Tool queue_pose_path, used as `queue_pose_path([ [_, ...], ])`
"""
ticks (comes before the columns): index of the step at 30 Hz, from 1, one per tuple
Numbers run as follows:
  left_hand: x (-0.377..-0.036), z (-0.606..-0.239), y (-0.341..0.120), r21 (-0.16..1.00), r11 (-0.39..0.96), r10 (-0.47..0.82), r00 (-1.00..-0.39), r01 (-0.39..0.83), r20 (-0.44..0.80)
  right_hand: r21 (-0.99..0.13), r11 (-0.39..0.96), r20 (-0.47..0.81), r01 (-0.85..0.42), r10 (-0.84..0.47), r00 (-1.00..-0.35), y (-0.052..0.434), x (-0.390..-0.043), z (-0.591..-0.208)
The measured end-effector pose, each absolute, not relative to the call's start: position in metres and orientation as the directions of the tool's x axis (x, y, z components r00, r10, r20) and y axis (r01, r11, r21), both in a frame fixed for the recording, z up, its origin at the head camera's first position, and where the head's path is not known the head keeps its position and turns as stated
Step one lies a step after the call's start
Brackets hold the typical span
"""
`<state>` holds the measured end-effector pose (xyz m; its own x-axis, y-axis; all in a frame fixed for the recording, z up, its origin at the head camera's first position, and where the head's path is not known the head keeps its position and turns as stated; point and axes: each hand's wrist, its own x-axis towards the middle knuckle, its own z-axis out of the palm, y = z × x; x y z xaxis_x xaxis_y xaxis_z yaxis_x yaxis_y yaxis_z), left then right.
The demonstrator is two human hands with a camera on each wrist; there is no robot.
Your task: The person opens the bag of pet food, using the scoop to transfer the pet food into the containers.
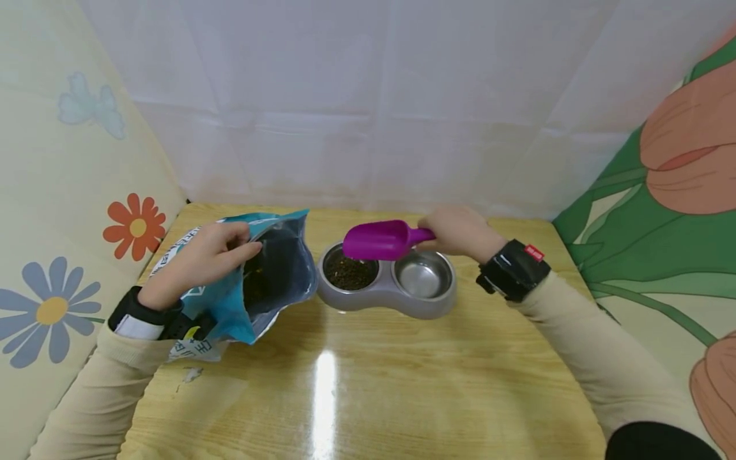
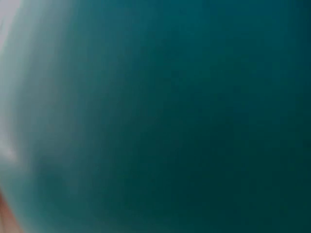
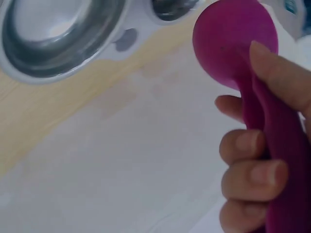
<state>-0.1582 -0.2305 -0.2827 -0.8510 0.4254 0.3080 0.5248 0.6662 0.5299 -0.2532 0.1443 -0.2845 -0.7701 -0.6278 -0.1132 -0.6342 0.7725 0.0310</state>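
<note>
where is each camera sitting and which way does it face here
Head: above the table, looking forward and down; shows both forearms, left hand gripping the bag, right hand holding the purple scoop over the double bowl.
Left wrist: pressed against the bag; only blurred teal.
Right wrist: under the right hand, facing along the scoop to the bowl.
Shared: head and right wrist both show scoop and bowl.

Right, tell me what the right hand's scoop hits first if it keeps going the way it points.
Probably the open bag. The right hand points the scoop leftward over the kibble bowl, toward the bag's mouth, though depth is unclear.
</note>
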Motion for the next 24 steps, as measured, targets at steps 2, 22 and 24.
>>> queue_pose_path([
  [2, -0.158, -0.282, -0.231, 0.527, 0.666, 0.426, -0.849, 0.528, 0.312, -0.010, 0.764, -0.107, -0.646, -0.643, -0.759, 0.147, -0.250, -0.281],
  [22, -0.158, -0.283, -0.230, 0.527, 0.676, 0.418, -0.857, 0.515, 0.302, -0.072, 0.626, -0.108, -0.776, -0.778, -0.618, 0.097, -0.218, -0.261],
  [24, -0.158, -0.283, -0.230, 0.523, 0.677, 0.417, -0.856, 0.517, 0.306, -0.075, 0.617, -0.122, -0.784, -0.786, -0.606, 0.083, -0.216, -0.261],
])
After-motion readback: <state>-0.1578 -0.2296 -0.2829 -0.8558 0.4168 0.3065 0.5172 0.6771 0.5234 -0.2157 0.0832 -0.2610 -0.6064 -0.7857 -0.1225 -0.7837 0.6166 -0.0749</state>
